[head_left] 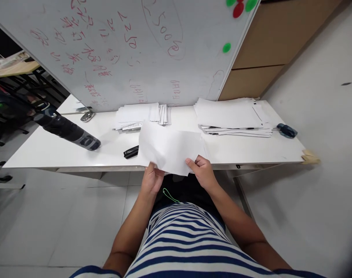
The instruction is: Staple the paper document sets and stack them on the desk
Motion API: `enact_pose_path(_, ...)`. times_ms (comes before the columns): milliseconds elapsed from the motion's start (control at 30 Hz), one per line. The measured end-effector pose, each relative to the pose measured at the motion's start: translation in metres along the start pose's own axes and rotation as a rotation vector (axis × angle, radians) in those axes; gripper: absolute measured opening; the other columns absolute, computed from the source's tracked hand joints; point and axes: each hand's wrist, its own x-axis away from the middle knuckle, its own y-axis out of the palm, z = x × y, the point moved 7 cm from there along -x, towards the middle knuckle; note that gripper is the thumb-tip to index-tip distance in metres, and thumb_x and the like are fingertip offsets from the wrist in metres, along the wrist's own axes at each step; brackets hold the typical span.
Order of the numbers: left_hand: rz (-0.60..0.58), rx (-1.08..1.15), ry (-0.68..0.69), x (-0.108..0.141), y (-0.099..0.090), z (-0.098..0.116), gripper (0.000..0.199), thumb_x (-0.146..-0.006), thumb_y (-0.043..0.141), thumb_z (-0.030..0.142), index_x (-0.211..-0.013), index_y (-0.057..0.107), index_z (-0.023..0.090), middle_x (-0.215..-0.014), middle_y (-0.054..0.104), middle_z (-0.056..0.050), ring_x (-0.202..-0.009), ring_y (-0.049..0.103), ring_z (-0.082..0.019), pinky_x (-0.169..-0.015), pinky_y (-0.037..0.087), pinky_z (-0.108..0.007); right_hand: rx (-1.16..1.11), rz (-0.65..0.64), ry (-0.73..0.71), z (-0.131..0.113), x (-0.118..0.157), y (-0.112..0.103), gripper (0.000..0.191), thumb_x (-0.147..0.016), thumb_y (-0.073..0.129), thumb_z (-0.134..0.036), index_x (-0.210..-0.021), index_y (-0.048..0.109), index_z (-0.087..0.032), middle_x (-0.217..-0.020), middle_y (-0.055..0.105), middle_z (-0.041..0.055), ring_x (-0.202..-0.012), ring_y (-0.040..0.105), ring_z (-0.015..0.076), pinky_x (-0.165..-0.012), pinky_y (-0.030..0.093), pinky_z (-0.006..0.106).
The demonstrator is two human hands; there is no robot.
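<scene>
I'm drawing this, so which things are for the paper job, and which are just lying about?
Likely job: held paper, left hand, right hand, left stack, right stack, perhaps black stapler-like object.

Probably just lying about: dark bottle, small fob, dark blue object.

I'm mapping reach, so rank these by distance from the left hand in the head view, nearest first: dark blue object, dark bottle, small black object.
1. Small black object: just beyond the left hand, slightly to its left.
2. Dark bottle: farther left on the white desk.
3. Dark blue object: near the desk's right end.
</scene>
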Motion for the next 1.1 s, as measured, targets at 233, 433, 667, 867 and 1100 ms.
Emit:
enact_pose_path(233, -0.072, -0.117, -0.073, -0.007, -0.034, 0.045, 0.069, -0.079, 0.052, 0.077, -0.120, 0.068, 0.024, -0.118, 0.071, -0.009, -0.126, 0.057, -0.031, -0.099, 0.053, -0.044, 0.195, 0.111, -0.006, 0.002, -0.002, -0.024, 0.038, -0.079, 0.068, -0.057, -0.082, 0.071, -0.019, -0.075, 0.067, 0.0011, -0.070, 0.058, 0.0178, -0.061, 0.045, 0.028)
enact_pose_path(433, -0.047, -0.381, -0.186, -0.008, -0.042, 0.041, 0.051, -0.074, 0.079, 0.036, -0.121, 0.066, 0.020, -0.113, 0.073, -0.010, -0.107, 0.068, -0.027, -0.096, 0.054, -0.038, 0.233, 0.055, 0.024, 0.007, -0.006, -0.031, 0.044, -0.077, 0.067, -0.062, -0.069, 0.062, -0.020, -0.062, 0.057, -0.0015, -0.061, 0.051, 0.0154, -0.054, 0.040, 0.027)
enact_pose_path(667, -0.190, -0.476, -0.083, -0.002, -0.032, 0.046, 0.078, -0.068, 0.083, 0.022, -0.139, 0.052, 0.028, -0.139, 0.059, -0.008, -0.127, 0.056, -0.028, -0.104, 0.049, -0.037, 0.232, -0.024, 0.104, 0.019, -0.004, -0.036, 0.043, -0.075, 0.068, -0.062, -0.068, 0.059, -0.021, -0.058, 0.054, -0.0025, -0.059, 0.050, 0.0157, -0.055, 0.041, 0.028)
enact_pose_path(867, -0.208, -0.476, -0.173, -0.005, -0.034, 0.043, 0.065, -0.080, 0.073, 0.045, -0.138, 0.054, 0.024, -0.125, 0.068, -0.011, -0.109, 0.067, -0.031, -0.092, 0.055, -0.041, 0.250, -0.063, 0.097, 0.017, 0.000, -0.034, 0.037, -0.078, 0.067, -0.058, -0.075, 0.062, -0.021, -0.063, 0.059, -0.0013, -0.064, 0.053, 0.0173, -0.060, 0.043, 0.029)
enact_pose_path(1100, -0.142, -0.516, -0.036, -0.012, -0.036, 0.038, 0.053, -0.078, 0.075, 0.045, -0.124, 0.065, 0.020, -0.113, 0.073, -0.010, -0.099, 0.069, -0.025, -0.087, 0.055, -0.038, 0.314, -0.016, 0.079, 0.022, -0.001, -0.038, 0.045, -0.083, 0.062, -0.058, -0.062, 0.050, -0.021, -0.056, 0.046, -0.0051, -0.054, 0.040, 0.0113, -0.052, 0.033, 0.025)
